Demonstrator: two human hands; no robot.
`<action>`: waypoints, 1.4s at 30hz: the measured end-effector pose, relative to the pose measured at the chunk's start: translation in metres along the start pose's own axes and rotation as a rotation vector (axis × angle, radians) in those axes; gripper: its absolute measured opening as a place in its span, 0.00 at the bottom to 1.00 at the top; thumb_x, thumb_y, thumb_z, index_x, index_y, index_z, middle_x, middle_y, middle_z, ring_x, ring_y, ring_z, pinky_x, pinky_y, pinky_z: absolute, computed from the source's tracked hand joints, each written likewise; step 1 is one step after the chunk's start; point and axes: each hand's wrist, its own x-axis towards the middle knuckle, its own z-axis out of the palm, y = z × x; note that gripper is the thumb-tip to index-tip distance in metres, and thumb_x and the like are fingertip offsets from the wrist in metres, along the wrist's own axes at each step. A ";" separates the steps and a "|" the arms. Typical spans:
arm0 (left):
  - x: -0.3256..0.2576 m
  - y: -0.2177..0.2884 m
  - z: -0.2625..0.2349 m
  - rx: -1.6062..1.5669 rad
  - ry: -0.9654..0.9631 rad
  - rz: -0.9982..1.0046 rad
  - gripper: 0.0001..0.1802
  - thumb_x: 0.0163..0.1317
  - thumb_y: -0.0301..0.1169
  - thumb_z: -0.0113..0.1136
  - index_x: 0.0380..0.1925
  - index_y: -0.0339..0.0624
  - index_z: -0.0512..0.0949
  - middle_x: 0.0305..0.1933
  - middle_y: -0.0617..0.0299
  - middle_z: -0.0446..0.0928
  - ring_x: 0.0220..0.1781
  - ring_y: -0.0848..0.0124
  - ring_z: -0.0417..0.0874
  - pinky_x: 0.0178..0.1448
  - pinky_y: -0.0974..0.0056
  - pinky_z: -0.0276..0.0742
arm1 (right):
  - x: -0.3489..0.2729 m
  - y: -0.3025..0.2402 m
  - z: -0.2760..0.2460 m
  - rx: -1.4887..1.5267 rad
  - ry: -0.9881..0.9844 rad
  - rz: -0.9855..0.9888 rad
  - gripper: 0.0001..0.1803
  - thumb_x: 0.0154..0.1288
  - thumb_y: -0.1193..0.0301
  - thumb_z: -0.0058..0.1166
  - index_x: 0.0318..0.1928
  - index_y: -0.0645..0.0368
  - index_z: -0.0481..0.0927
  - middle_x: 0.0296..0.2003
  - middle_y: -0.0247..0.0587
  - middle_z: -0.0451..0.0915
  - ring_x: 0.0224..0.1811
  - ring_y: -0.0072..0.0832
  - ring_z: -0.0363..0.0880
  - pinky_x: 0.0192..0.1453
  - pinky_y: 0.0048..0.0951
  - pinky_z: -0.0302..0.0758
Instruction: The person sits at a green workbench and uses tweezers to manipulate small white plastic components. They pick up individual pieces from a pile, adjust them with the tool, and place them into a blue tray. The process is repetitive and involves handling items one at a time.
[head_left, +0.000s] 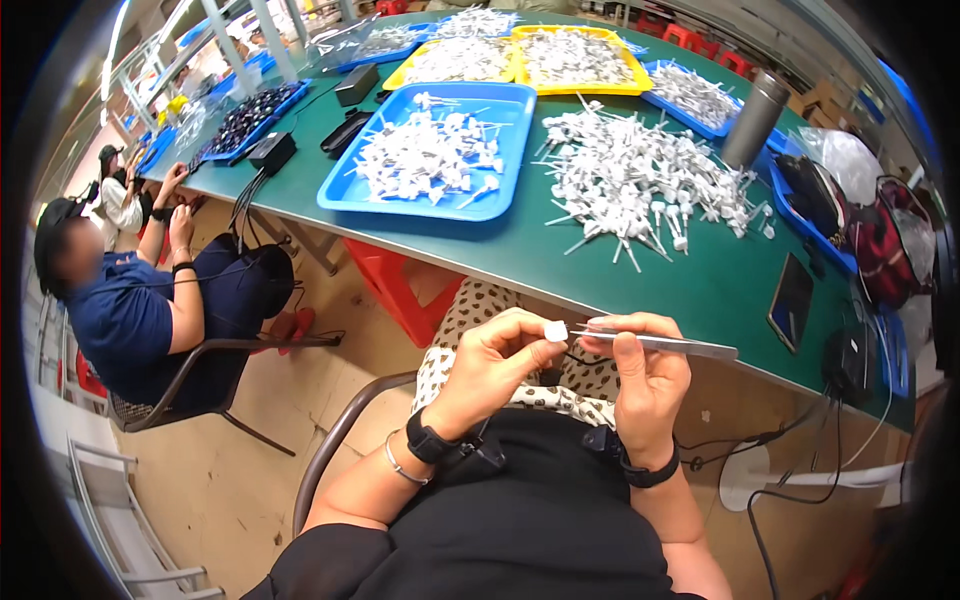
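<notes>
Your black shirt (520, 520) lies nearest; beyond it, a small white piece (555, 330) sits pinched in your left hand (488, 368). Your right hand (650, 385) grips metal tweezers (692, 347), tips toward it, contact unclear: seemingly fine tweezer work, calling for steady alignment next. Both forearms (360, 495) angle inward before the green table (690, 290).

Green table (550, 245), blue tray (512, 115), yellow trays (590, 90), piled white pieces (640, 170), phone (791, 302)

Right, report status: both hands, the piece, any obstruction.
Left hand pinching small white piece. Right hand gripping metal tweezers, tips toward the piece; contact unclear. Nothing visible blocking; white parts pile and blue tray lie beyond, on the green table.
</notes>
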 end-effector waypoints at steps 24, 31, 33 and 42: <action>-0.006 -0.017 -0.005 0.314 0.061 0.181 0.06 0.64 0.26 0.69 0.37 0.37 0.82 0.37 0.65 0.79 0.34 0.81 0.77 0.36 0.73 0.73 | -0.007 0.022 0.007 -0.397 -0.069 -0.102 0.04 0.72 0.78 0.57 0.44 0.67 0.79 0.37 0.42 0.86 0.36 0.25 0.85 0.41 0.24 0.80; -0.006 -0.020 -0.006 0.326 0.064 0.210 0.06 0.64 0.26 0.69 0.36 0.37 0.82 0.36 0.65 0.79 0.32 0.81 0.77 0.35 0.73 0.73 | -0.008 0.021 0.009 -0.367 -0.066 -0.081 0.04 0.73 0.78 0.56 0.44 0.67 0.78 0.36 0.42 0.86 0.36 0.24 0.85 0.41 0.24 0.80; -0.006 -0.020 -0.006 0.333 0.064 0.213 0.06 0.64 0.26 0.69 0.36 0.37 0.82 0.36 0.65 0.79 0.32 0.81 0.77 0.35 0.73 0.73 | -0.008 0.022 0.009 -0.370 -0.067 -0.081 0.04 0.73 0.78 0.56 0.44 0.67 0.78 0.36 0.42 0.86 0.36 0.24 0.85 0.41 0.24 0.80; -0.007 -0.021 -0.007 0.366 0.062 0.223 0.06 0.63 0.26 0.70 0.35 0.37 0.82 0.35 0.65 0.79 0.31 0.80 0.76 0.35 0.73 0.72 | -0.007 0.021 0.008 -0.391 -0.080 -0.059 0.04 0.74 0.78 0.55 0.44 0.68 0.78 0.37 0.43 0.86 0.38 0.26 0.86 0.44 0.25 0.82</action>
